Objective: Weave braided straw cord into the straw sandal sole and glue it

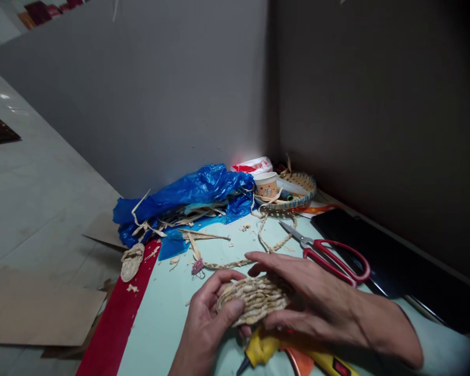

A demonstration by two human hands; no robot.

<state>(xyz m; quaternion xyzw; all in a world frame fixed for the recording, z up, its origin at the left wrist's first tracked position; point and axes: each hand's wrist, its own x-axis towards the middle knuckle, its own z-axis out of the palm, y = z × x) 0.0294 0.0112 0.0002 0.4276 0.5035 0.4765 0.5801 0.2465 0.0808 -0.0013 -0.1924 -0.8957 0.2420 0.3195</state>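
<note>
The left hand (pixel 209 318) is clamped on a woven straw piece (pixel 260 298), its thumb pressed on the near face and its fingers wrapped around the left end. The piece is held up over the near part of the pale green table (pixel 156 308), between the two hands, with its ridged rows towards the viewer. The right hand (pixel 317 297) straddles the right end of the piece, its fingers stretched along the top and its thumb beneath, apart from one another; whether it presses on the straw, one cannot tell

Below the hands lies a yellow glue gun (pixel 260 349) with a dark nozzle, partly hidden by the right hand. Just beyond the right wrist, red-handled scissors (pixel 335 258) lie with their blades pointing away to the left, near a flat black object (pixel 348 235). A braided straw cord (pixel 223 265) curves across the table behind the hands, a small pink clip (pixel 198 268) near its left end. Farther back, a blue plastic bag (pixel 188 188) lies over loose straw, with a paper cup (pixel 266 185) and a shallow woven basket (pixel 307 183) to its right. A small woven slipper (pixel 132 263) rests on the red strip (pixel 112 329) at the table's left edge
</note>
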